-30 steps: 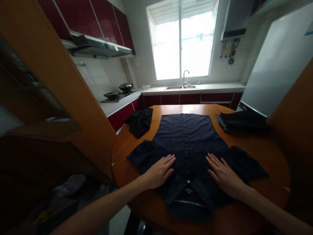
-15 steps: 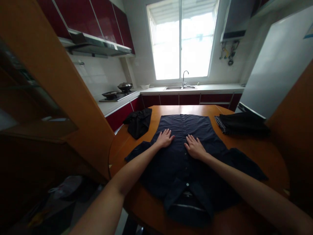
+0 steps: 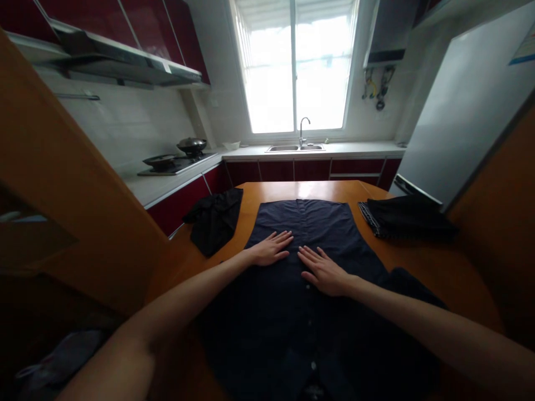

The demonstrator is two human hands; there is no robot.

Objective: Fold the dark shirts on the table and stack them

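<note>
A dark navy button-up shirt lies spread front side up on the wooden table, its hem toward the window and its collar toward me, mostly cut off at the bottom edge. Palm down, my left hand rests on the fabric left of the button strip, fingers stretched out. My right hand lies flat across from it, near the buttons, fingers a little apart. Neither hand grips anything. The left sleeve in view is mostly hidden behind my left arm.
A crumpled black cloth lies on the table at the left. Folded dark clothing is stacked at the right. Beyond stand the counter with a sink, a stove with pans, and a fridge.
My view has moved closer over the shirt, so the collar has mostly left the frame. The two hands have come nearer to each other, still flat on the cloth.
</note>
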